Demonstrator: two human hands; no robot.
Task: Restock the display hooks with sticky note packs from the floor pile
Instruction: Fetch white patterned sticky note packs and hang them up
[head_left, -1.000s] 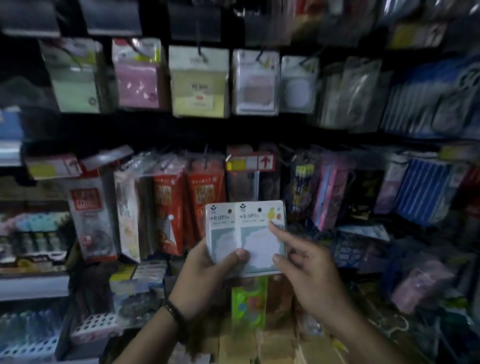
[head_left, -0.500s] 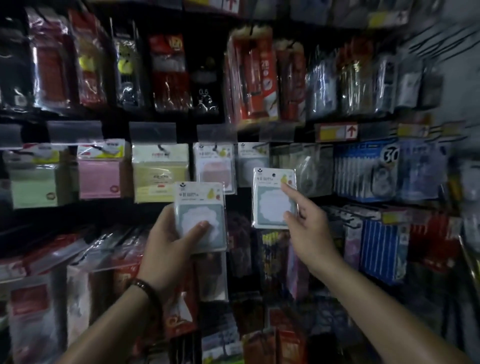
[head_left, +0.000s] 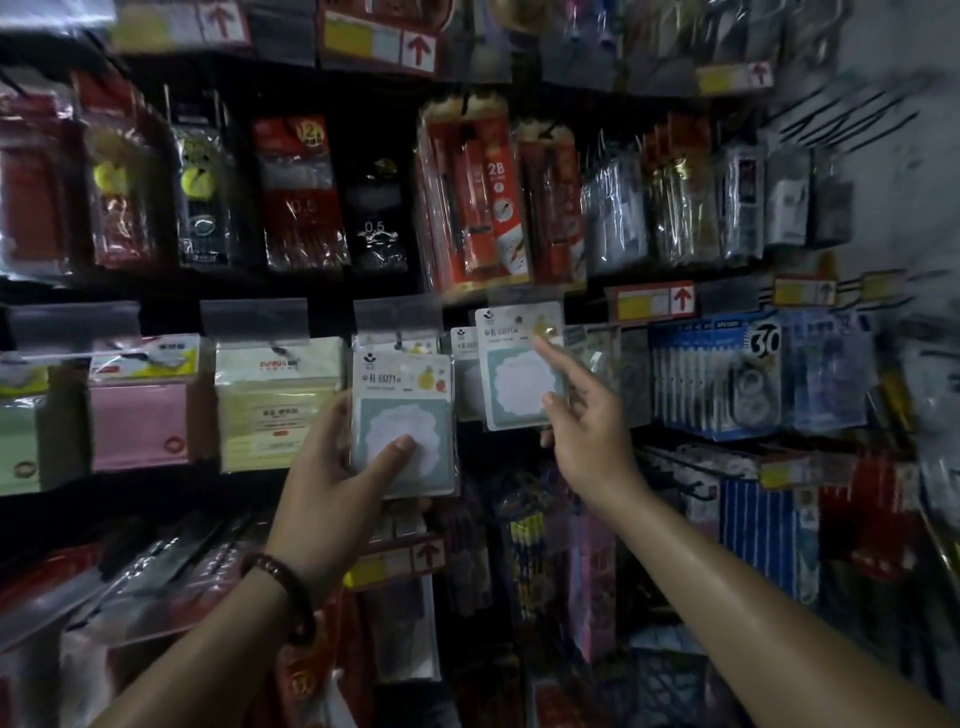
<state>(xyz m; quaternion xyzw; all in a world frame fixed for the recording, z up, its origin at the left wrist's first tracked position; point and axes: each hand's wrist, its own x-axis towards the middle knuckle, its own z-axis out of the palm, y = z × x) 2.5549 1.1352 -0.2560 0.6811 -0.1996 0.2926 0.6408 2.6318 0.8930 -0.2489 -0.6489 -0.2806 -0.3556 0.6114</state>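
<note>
My left hand (head_left: 332, 478) grips a sticky note pack (head_left: 410, 400) with a teal frame and a white cloud-shaped pad, its thumb lying across the front. My right hand (head_left: 587, 441) pinches a second, matching pack (head_left: 511, 364) by its right edge and holds it high against the display wall, just under a clear label strip. The index finger runs up the pack's front. More packs of the same kind (head_left: 464, 345) hang behind and between the two held packs. The hook itself is hidden by the raised pack.
Pink (head_left: 140, 410), yellow (head_left: 275, 405) and green (head_left: 18, 431) note packs hang to the left in the same row. Pencil and lead packets (head_left: 478, 202) fill the row above, blue correction tape cards (head_left: 727, 374) the right. More stock hangs below.
The view tilted up from the lower shelves to the note row. My right hand took one pack off the stack and raised it to the wall; my left hand rose with the other.
</note>
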